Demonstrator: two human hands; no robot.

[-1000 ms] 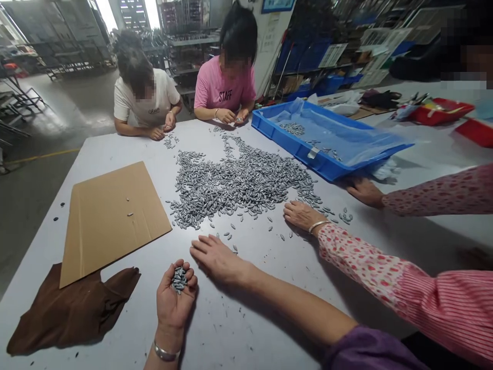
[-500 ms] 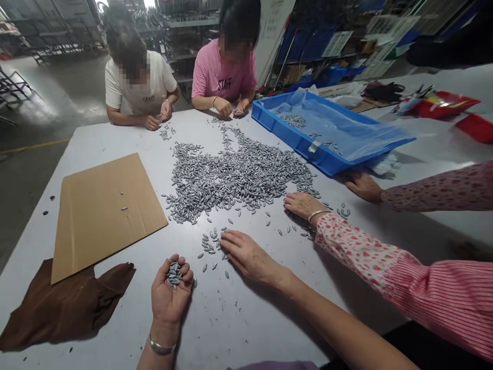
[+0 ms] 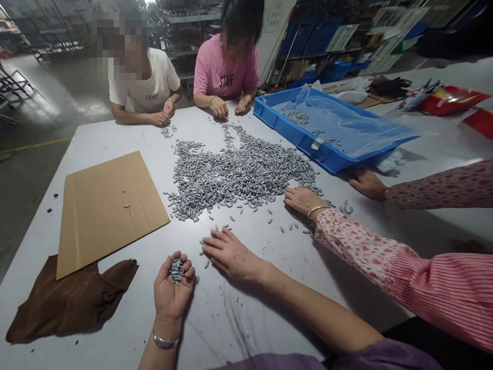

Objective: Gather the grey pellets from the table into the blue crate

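Observation:
Palm up on the white table (image 3: 239,329), my left hand (image 3: 169,303) curls its fingers round a handful of small grey spindle-shaped pieces (image 3: 176,271). One more piece lies just beside its fingertips. My right hand (image 3: 236,257) rests palm down with fingers stretched out over a small scatter of the same pieces. Most of that scatter is hidden beneath it; a few pieces show at its left and far edges. Beyond both hands spreads a large pile (image 3: 231,180) of these pieces.
A cardboard sheet (image 3: 111,216) overlaps a brown cloth (image 3: 69,298) at left. At back right stands a blue tray (image 3: 292,137) with plastic film. A co-worker's hand (image 3: 304,201) in a patterned sleeve touches pieces at right. Two co-workers handle pieces across the table.
My right hand has slid left towards my left hand, covering the scatter of pieces that showed before. My left hand keeps its handful. The view has shifted slightly.

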